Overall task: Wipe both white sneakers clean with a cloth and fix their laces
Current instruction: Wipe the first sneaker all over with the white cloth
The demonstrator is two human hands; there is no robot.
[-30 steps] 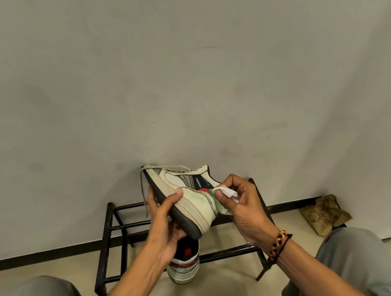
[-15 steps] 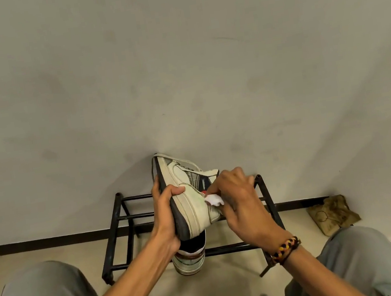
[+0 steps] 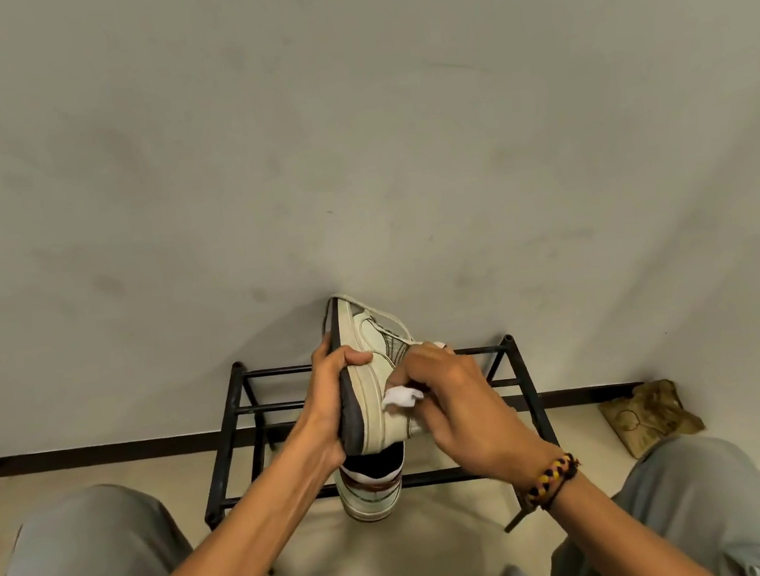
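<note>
A: Head view: nearest the camera, two grey-clad knees [image 3: 87, 558] are seen, with the forearms reaching out between them. What is being held?

B: A sneaker [image 3: 372, 378] is gripped by the left hand [image 3: 332, 405], thumb curled over its side and fingers wrapped round the dark sole, so that it is held up on edge, toe upward. A white cloth [image 3: 400, 395] is pinched in the right hand [image 3: 456, 405] and pressed against the sneaker's side, near the heel.

A: And the second sneaker [image 3: 372, 488]?

B: It is found below the hands, standing on the floor at the front bar of the black rack [image 3: 529, 393], its opening turned up. Beyond the rack, only the wall is seen.

A: Which step is judged to be in hand?

B: Wiping of the first sneaker's side. The laces can hardly be made out, so their state cannot be told. Next, firm strokes along the side panel and midsole are probably called for, with the sneaker turned by the left hand so that unwiped parts are reached.
</note>
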